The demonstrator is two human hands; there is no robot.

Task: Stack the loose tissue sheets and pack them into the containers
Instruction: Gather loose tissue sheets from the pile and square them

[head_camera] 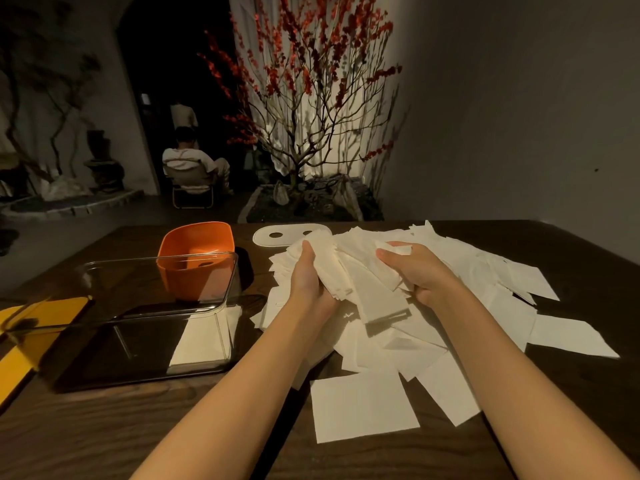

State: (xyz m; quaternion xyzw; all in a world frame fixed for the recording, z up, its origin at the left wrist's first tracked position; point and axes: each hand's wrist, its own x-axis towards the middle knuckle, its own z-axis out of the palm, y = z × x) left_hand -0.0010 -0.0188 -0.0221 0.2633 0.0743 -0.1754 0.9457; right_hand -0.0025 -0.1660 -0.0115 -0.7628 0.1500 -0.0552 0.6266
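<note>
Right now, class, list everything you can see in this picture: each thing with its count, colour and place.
table: one, dark wood, under everything
loose sheets: many, white, spread over the table's right half
stack: one, white, held between both hands
clear box: one, see-through, left, a few sheets inside
orange tub: one, behind the clear box
white lid: one, two holes, far centre
yellow lid: one, far left
red-blossom tree: one, beyond the table
seated person: one, background left
left hand: grips the stack
right hand: grips the stack
</note>
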